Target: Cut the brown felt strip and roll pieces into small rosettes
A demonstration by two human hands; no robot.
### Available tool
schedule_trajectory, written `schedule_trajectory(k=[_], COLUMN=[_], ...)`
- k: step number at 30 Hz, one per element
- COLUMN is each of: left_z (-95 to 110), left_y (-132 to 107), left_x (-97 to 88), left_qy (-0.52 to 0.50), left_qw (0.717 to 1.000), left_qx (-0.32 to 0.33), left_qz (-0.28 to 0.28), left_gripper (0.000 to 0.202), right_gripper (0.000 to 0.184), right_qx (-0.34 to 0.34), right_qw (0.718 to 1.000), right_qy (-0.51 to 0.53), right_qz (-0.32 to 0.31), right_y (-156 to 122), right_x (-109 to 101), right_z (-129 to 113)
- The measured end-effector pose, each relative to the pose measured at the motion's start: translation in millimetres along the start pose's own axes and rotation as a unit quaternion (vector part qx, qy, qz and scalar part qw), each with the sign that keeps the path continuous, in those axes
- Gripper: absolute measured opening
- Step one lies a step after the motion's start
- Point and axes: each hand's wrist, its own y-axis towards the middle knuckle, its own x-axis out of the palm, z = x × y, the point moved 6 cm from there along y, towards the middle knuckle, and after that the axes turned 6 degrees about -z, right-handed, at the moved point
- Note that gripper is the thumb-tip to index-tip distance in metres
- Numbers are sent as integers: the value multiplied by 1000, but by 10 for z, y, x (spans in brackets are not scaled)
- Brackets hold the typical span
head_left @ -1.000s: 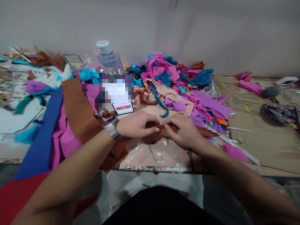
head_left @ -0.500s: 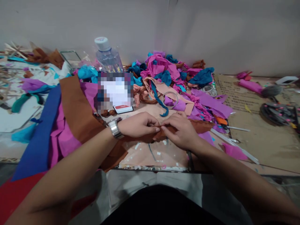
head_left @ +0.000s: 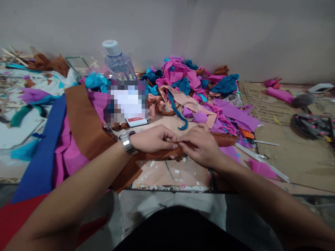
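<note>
My left hand [head_left: 154, 138], with a metal watch [head_left: 127, 142] on its wrist, and my right hand [head_left: 202, 144] meet at the middle of the work surface. Both pinch a long brown strip of crepe paper [head_left: 227, 139] between thumbs and fingers. The strip runs from under my left hand out to the right past my right hand. It lies just above a peach-coloured sheet [head_left: 167, 174] dotted with small white scraps.
A heap of pink, blue and purple paper scraps [head_left: 188, 80] lies behind my hands, with a tape ring [head_left: 190, 111] and a water bottle [head_left: 117, 62]. Brown, pink and blue sheets [head_left: 75, 132] spread to the left. Cardboard [head_left: 295, 157] and a dark bundle [head_left: 311, 125] lie right.
My two hands have drawn closer together on the brown strip, and the fingers have shifted along it. The view has drifted slightly.
</note>
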Motion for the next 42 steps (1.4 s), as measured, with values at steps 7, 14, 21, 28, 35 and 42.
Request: schedule_trajectory(k=[7, 14, 21, 28, 35, 42], left_z=[26, 27, 60, 47, 0, 5], left_y=[-6, -18, -17, 2, -9, -28], left_x=[53, 35, -43, -48, -67, -63], left_qy=[-139, -131, -90, -72, -35, 59], left_qw=[989, 990, 996, 997, 998, 995], left_qx=[-5, -16, -18, -19, -19, -17], left_qz=[-42, -51, 8, 19, 45, 74], left_gripper=[26, 25, 35, 30, 39, 42], right_gripper=[12, 16, 13, 9, 7, 7], right_qx=[-31, -51, -71, -42, -35, -8], right_qw=[999, 998, 996, 999, 998, 997], right_qy=[-15, -24, -42, -27, -43, -72], right_qz=[17, 15, 27, 23, 25, -2], right_y=[-17, -35, -35, -26, -29, -12], right_x=[-74, -75, -92, -77, -64, -5], right_z=[-52, -74, -108, -63, -65, -46])
